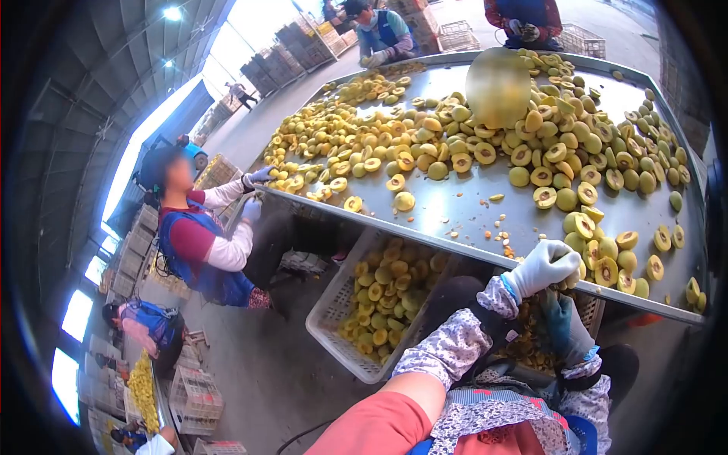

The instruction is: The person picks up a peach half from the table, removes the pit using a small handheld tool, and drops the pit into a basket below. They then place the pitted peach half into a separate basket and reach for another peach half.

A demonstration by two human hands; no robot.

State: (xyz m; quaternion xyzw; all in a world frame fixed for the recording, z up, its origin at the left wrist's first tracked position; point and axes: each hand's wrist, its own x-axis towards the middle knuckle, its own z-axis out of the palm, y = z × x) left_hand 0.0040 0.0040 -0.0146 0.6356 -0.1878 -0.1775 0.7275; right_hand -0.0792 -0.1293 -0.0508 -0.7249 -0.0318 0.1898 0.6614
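Observation:
My left hand (542, 269), in a white glove, is closed at the near edge of the metal table (447, 199). A piece of green-yellow stone fruit (569, 280) shows partly under its fingers. Just below the edge is my right hand (569, 327), in a blue-grey glove, with its fingers bent up toward the left hand. What the right hand grips, if anything, is hidden. Several halved fruits (607, 271), some with stones showing, lie on the table beside my left hand. Beneath my hands, a crate (593, 312) holds small yellow-brown pieces, partly covered by my arms.
A large heap of fruit (455, 136) covers the table's middle and far side. Left of my knees stands a white plastic crate (322, 326) full of halves. A co-worker (201, 235) sits at the left edge; two others (383, 34) work across. Crates (197, 398) are stacked lower left.

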